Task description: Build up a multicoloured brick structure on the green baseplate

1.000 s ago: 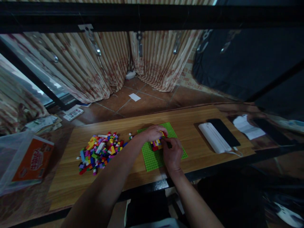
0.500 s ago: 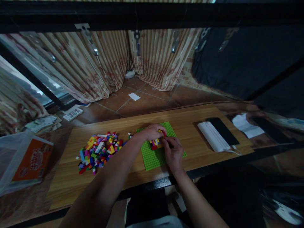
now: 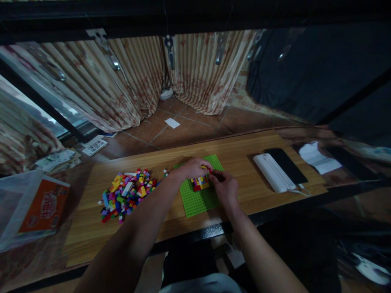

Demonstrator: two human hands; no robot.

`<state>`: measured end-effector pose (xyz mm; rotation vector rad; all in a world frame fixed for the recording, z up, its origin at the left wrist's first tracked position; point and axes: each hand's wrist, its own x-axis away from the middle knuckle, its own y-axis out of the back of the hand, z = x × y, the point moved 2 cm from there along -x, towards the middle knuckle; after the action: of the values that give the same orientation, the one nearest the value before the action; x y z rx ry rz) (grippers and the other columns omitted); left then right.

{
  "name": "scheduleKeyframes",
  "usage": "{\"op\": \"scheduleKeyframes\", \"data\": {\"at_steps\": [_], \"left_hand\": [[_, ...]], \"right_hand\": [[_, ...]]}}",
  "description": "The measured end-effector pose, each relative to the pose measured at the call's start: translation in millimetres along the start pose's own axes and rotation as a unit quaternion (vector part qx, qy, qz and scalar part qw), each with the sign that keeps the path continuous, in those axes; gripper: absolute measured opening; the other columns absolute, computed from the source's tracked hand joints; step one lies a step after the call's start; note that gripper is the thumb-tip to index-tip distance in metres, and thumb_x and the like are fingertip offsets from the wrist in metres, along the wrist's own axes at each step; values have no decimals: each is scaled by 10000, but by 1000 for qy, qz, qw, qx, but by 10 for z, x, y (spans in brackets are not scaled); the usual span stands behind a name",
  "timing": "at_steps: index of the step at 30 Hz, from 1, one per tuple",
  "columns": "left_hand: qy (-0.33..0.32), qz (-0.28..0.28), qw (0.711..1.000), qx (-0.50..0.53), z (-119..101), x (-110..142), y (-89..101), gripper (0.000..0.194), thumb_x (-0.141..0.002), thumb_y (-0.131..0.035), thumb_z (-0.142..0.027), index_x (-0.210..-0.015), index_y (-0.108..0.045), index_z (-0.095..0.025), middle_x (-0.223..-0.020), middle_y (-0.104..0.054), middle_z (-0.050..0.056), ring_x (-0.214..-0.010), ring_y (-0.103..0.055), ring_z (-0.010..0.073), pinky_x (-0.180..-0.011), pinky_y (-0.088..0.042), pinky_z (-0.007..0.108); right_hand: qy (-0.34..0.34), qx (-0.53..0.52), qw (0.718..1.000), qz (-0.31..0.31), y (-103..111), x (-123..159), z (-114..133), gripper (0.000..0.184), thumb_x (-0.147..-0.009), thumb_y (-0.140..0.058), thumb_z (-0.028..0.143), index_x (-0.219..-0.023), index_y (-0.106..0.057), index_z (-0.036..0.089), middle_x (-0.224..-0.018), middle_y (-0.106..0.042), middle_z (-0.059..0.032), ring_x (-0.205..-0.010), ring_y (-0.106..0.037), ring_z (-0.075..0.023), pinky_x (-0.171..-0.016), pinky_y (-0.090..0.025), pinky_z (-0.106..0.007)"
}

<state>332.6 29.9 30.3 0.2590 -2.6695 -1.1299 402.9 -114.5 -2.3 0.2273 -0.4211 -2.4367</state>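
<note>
A green studded baseplate (image 3: 195, 205) lies on the wooden table, bearing a small build of toy building bricks (image 3: 200, 187) in red, yellow, white and purple. My left hand (image 3: 194, 168) reaches over the far side of the build, its fingers curled down around it, with a bit of yellow and red showing by the fingertips. At the build's right side is my right hand (image 3: 226, 188), thumb and forefinger pinched against its edge close to the left fingertips. Whatever small piece sits between the right fingertips is hidden.
A pile of loose coloured bricks (image 3: 125, 195) spreads left of my left forearm. On the right of the table (image 3: 171, 232) lie a white device with a cable (image 3: 273, 173) and a dark flat object (image 3: 288, 165). A clear plastic box (image 3: 21, 207) with an orange label stands at far left.
My right hand has shifted a little away from me along the build's right side, its fingertips coming nearer my left fingers. My left hand stays over the build.
</note>
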Motion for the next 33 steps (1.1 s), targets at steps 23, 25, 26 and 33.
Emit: {"op": "scheduleKeyframes", "data": {"at_steps": [23, 25, 26, 33], "left_hand": [[19, -246, 969, 4, -318, 741, 183, 514, -909, -489, -295, -1414, -456, -205, -1429, -532, 95, -1289, -521, 208, -1105, -400, 398], [24, -295, 954, 41, -384, 1102, 138, 489, -914, -482, -315, -1389, -479, -195, -1357, -595, 88, -1208, -581, 197, -1075, -435, 386], [40, -312, 948, 53, -399, 1303, 81, 464, -916, -479, -329, -1362, -507, -202, -1319, -622, 79, -1172, -603, 193, -1058, -453, 378], [279, -480, 830, 51, -111, 2842, -469, 334, -875, -512, -411, -1149, -635, -264, -1173, -694, 36, -1126, -632, 222, -1038, -481, 389]], "right_hand": [[19, -22, 997, 71, 213, -412, -91, 373, -756, -562, 486, -798, -734, 158, -772, -749, -83, -709, -667, -211, -673, -494, -317], [27, -29, 997, 73, 198, -450, -80, 375, -753, -570, 489, -820, -735, 160, -790, -751, -84, -724, -672, -210, -689, -504, -321], [32, -31, 996, 74, 189, -452, -74, 375, -749, -577, 489, -830, -735, 159, -801, -752, -86, -731, -673, -212, -700, -507, -327], [31, -35, 997, 57, 272, -186, -150, 397, -757, -602, 487, -884, -725, 132, -862, -746, -119, -747, -661, -216, -742, -509, -371]]}}
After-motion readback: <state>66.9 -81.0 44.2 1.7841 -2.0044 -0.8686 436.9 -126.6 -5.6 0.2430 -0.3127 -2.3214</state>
